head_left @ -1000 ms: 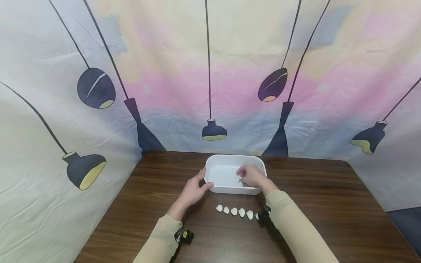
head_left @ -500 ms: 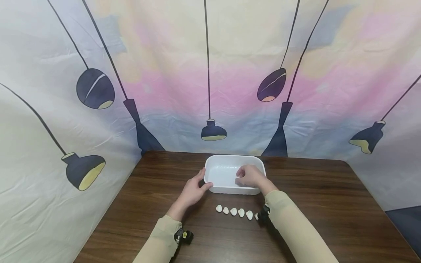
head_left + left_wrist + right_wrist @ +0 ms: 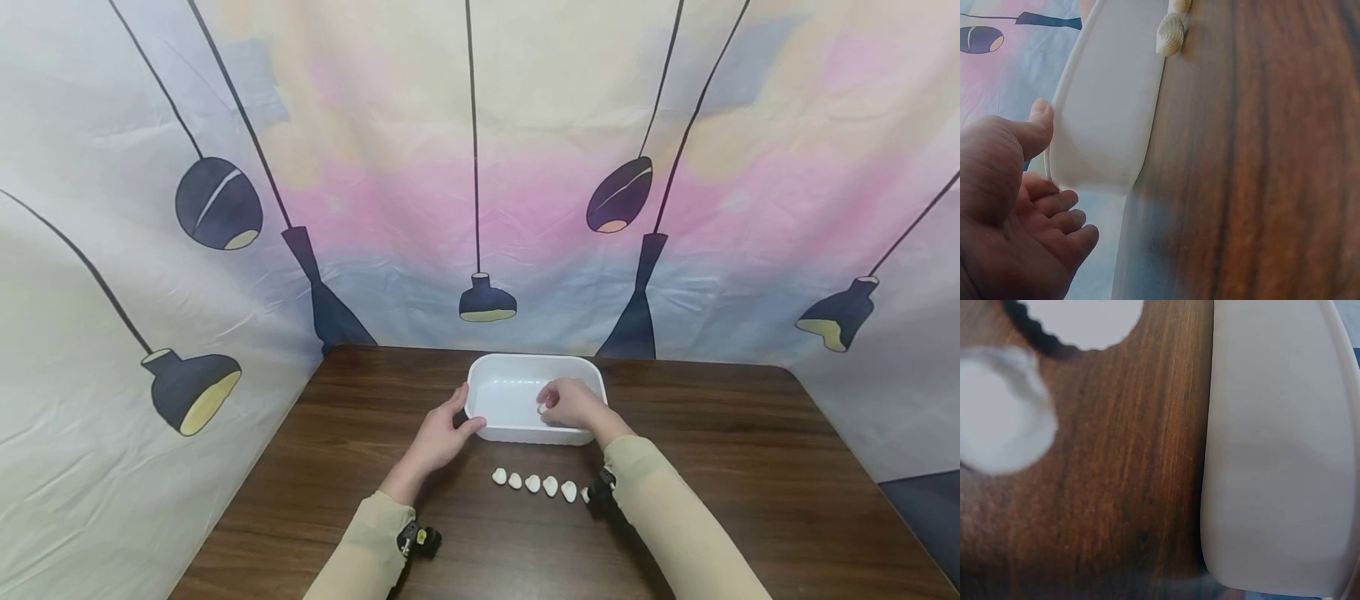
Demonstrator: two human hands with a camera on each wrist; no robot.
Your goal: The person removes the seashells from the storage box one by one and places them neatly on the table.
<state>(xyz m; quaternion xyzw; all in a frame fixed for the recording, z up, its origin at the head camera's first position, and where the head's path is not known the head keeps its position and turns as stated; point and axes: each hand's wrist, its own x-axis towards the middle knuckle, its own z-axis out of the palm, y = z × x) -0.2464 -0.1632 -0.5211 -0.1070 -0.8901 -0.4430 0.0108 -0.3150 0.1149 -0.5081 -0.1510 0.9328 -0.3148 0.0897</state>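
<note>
A white rectangular plastic tub (image 3: 510, 435) stands toward the far side of the table. My left hand (image 3: 438, 437) grips its left end; in the left wrist view the thumb (image 3: 1040, 119) lies against the rim. My right hand (image 3: 576, 402) reaches inside the tub over the near wall, fingertips pinching a small white seashell (image 3: 542, 408), partly hidden by the fingers. In front of the tub several white seashells (image 3: 532, 483) lie in a row, the rightmost partly behind the right wrist camera. The left wrist view shows a ribbed seashell (image 3: 1170, 34). The right hand is outside its own wrist view.
The dark wood-grain table (image 3: 712, 425) reaches back to a hanging cloth (image 3: 405, 208) printed with lamps. Black wrist cameras sit on both forearms; the right one (image 3: 602, 490) hangs close over the row's end.
The right hand stays in the tub while its fingers shift slightly; the seashell showed at the fingertips, then was hard to see, and now shows again. The left hand keeps its hold.
</note>
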